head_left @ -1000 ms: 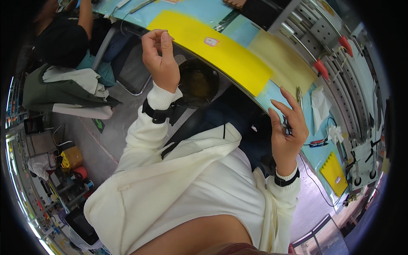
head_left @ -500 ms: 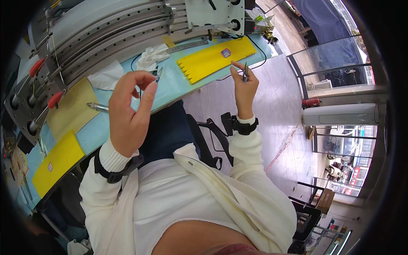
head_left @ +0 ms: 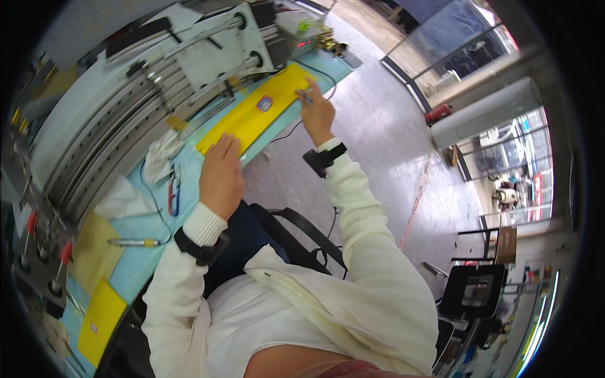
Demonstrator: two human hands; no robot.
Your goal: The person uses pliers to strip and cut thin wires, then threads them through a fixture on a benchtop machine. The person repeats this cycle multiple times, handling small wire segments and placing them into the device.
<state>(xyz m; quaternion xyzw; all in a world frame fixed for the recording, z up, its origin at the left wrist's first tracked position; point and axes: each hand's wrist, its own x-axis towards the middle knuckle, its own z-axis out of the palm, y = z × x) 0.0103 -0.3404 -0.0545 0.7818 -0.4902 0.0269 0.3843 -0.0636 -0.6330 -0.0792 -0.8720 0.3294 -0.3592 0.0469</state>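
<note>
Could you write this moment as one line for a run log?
left hand: flat on yellow sheet | right hand: thin tool at sheet's far end | bench: light blue

I see a long yellow sheet [head_left: 261, 113] lying flat on the blue bench top [head_left: 145, 246], beside the grey machine [head_left: 157, 82].

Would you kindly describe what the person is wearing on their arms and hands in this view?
Both arms are in long cream-white sleeves with ribbed cuffs. A black band circles each wrist, and the right one carries a small black box. The left hand and right hand are bare, with no gloves.
</note>
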